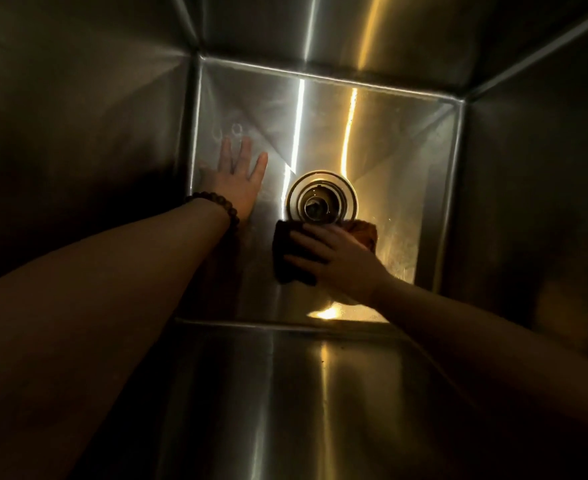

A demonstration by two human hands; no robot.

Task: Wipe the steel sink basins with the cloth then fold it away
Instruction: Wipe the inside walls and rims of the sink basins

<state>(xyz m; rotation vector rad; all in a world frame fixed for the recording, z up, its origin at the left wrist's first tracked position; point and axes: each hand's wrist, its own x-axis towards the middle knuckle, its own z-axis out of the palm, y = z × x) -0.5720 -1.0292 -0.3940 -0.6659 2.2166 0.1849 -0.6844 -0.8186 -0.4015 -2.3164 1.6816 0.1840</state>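
Note:
I look straight down into a deep steel sink basin (pixel 382 133). My right hand (pixel 341 261) presses a dark cloth (pixel 287 251) flat on the basin floor, just below the round drain (pixel 322 199). An orange-brown part of the cloth shows past my fingers on the right. My left hand (pixel 238 181) lies flat with fingers spread on the floor to the left of the drain, holding nothing. A bead bracelet (pixel 216 202) sits on that wrist.
Tall steel walls close in on all sides: left wall (pixel 78 133), right wall (pixel 545 185), near wall (pixel 303 393). Bright light streaks run across the floor. The floor's right part looks speckled with spots.

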